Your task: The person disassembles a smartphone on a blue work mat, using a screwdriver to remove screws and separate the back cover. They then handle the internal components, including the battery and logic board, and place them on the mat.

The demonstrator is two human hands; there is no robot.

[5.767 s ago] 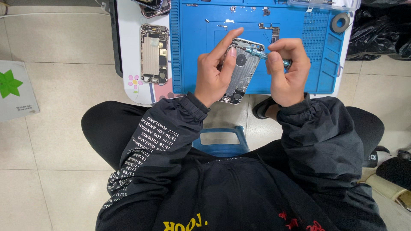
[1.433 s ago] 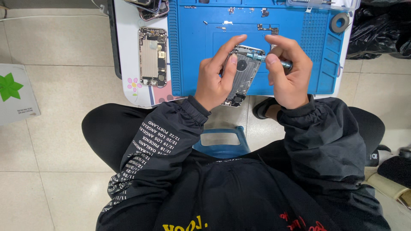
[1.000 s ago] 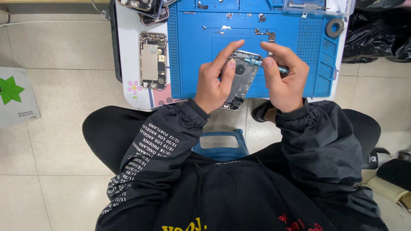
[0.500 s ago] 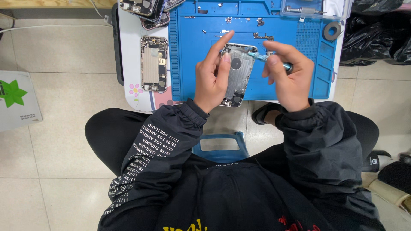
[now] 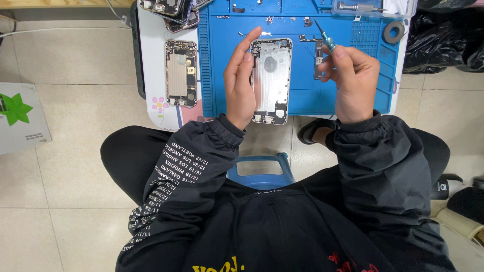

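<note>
My left hand (image 5: 240, 83) holds an opened silver phone housing (image 5: 271, 80) by its left edge, upright over the blue work mat (image 5: 222, 75). My right hand (image 5: 351, 80) is to the right of the housing, apart from it, and grips a small screwdriver (image 5: 323, 38) with a teal handle, tip pointing up and away. A small dark phone part (image 5: 318, 58) lies on the mat just left of my right hand.
A second opened phone (image 5: 181, 73) lies on the white table left of the mat. More phone bodies (image 5: 169, 10) are stacked at the top left. A tape roll (image 5: 393, 32) and a clear parts box (image 5: 373, 6) sit at the top right. Black bags (image 5: 443, 35) are beside the table; a white box (image 5: 20, 118) lies on the floor.
My right hand has drawn the screwdriver away from the housing to the right. The housing now stands straighter in my left hand, fully in view.
</note>
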